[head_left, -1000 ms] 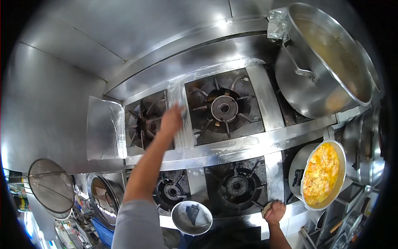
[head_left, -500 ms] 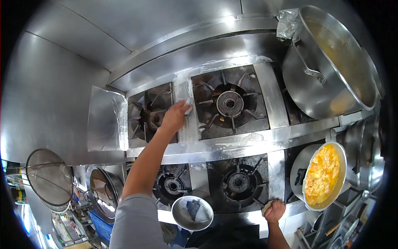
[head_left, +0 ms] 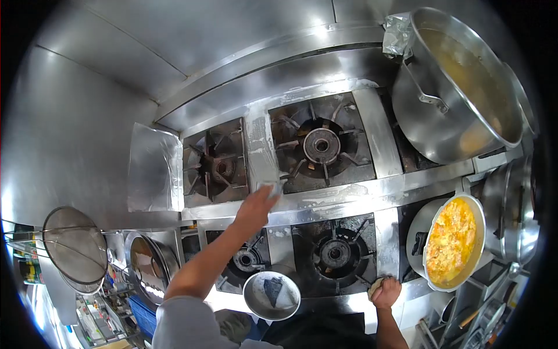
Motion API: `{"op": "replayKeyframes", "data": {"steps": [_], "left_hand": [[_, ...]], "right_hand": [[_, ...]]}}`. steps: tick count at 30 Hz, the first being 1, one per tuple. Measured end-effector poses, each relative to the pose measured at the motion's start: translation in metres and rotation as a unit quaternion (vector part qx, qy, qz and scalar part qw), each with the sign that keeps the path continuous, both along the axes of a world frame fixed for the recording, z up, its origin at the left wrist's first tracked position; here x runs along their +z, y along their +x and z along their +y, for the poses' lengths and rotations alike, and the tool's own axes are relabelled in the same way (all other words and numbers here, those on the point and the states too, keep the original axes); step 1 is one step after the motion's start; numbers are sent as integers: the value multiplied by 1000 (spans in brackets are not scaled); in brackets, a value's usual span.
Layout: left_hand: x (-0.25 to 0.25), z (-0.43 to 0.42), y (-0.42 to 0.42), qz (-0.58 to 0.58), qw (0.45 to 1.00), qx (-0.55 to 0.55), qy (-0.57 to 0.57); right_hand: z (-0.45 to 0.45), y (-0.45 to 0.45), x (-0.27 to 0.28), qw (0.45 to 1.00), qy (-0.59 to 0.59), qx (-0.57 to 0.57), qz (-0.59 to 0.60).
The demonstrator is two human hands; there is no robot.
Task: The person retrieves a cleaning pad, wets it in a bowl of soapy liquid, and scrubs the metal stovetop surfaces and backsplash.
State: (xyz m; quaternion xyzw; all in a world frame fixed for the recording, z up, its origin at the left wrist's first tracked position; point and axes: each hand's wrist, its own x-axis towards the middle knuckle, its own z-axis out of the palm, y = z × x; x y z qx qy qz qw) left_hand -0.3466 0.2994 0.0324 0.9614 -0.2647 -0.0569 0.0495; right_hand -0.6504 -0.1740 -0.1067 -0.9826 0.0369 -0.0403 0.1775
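Ok so on this stove [head_left: 349, 196], the stockpot [head_left: 417, 132] sits back right, with the food pot [head_left: 419, 227] in front of it. Two burners, back-left [head_left: 221, 167] and back-middle [head_left: 321, 145], have a divider [head_left: 260, 136] between them. The bowl [head_left: 250, 296] is at the front edge, before the gap between the front burners [head_left: 335, 253]. Far left there's a strainer [head_left: 75, 241], then another pot [head_left: 167, 256] right of it.

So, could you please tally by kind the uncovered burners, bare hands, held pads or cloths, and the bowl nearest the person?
Uncovered round metal burners: 4
Bare left hand and right hand: 2
Held pale pad or cloth, held tan one: 2
Round silver metal bowl: 1
Total: 9
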Motion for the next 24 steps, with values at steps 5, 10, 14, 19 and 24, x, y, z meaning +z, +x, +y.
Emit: {"op": "replayKeyframes", "data": {"steps": [5,10,14,19,24], "left_hand": [[2,32,134,-4,1000,15,-3],[-29,16,89,-57,996,31,66],[-10,8,76,-41,999,0,36],[-24,33,245,-27,994,93,44],[-6,7,110,2,998,62,11]], "right_hand": [[-1,-2,1,1000,-3,19,-14],[-2,-2,0,1000,9,12,-14],[-6,-5,-1,1000,12,3,-13],[-4,-6,-7,1000,3,11,4],[-3,3,-4,999,11,6,-34]]}}
